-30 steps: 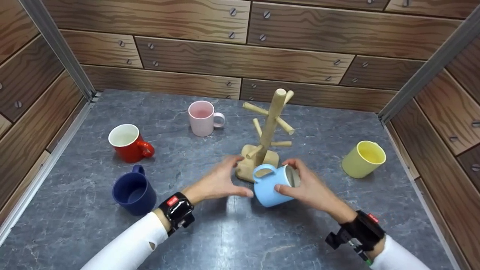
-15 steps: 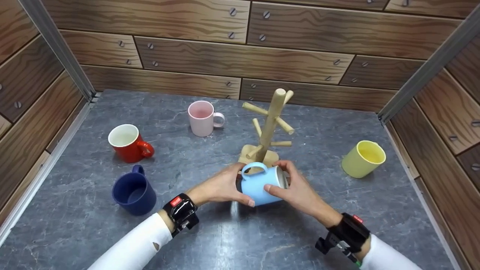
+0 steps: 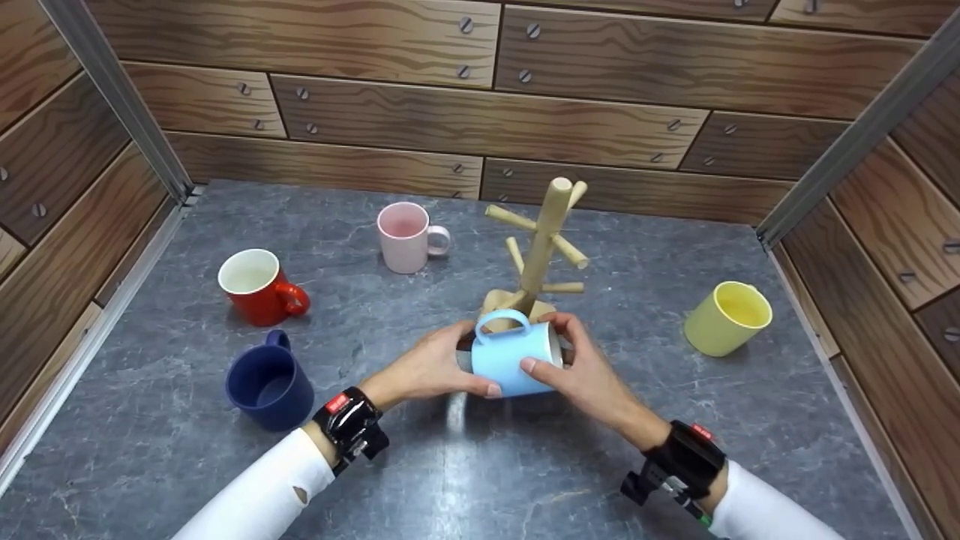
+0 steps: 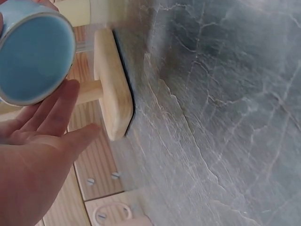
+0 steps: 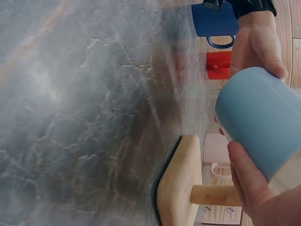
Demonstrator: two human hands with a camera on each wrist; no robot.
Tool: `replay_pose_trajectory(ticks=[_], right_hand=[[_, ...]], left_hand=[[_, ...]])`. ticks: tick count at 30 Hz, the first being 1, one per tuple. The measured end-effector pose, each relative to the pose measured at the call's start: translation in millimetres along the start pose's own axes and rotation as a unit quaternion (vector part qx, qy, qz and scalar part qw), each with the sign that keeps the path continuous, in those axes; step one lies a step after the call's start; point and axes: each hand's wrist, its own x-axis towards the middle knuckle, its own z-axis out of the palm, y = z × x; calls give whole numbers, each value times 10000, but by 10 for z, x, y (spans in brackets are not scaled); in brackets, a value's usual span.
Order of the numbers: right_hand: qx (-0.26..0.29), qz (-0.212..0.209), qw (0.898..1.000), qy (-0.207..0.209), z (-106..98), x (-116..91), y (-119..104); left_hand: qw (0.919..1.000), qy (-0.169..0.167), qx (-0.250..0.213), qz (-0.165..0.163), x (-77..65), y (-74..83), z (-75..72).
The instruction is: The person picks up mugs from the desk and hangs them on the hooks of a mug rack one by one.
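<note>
A light blue mug is held on its side in front of the wooden mug tree, its handle up and its mouth to the right. My right hand grips the mouth end, thumb on the near side. At the base end, my left hand has its thumb in front and its fingers behind the mug. In the left wrist view the fingers lie along the edge of the mug's base. The handle overlaps a low peg in the head view; whether they touch I cannot tell.
To the left stand a red mug and a dark blue mug. A pink mug is behind, left of the tree. A yellow mug stands far right. Wood-patterned walls enclose the grey table.
The blue mug has moved left and a little toward the tree, with its handle turning more upright. My left hand has closed in on its base, while my right hand keeps its grip.
</note>
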Motion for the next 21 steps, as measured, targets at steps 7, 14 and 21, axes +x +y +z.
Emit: replay_pose_trajectory(ticks=[7, 14, 21], right_hand=[[-37, 34, 9999, -98, -15, 56, -81], [-228, 161, 9994, -205, -14, 95, -104], [-431, 257, 9987, -58, 9, 151, -68]], left_hand=[[9985, 234, -491, -23, 20, -35, -52], [9990, 183, -397, 12, 44, -64, -123], [9998, 55, 137, 154, 92, -97, -158]])
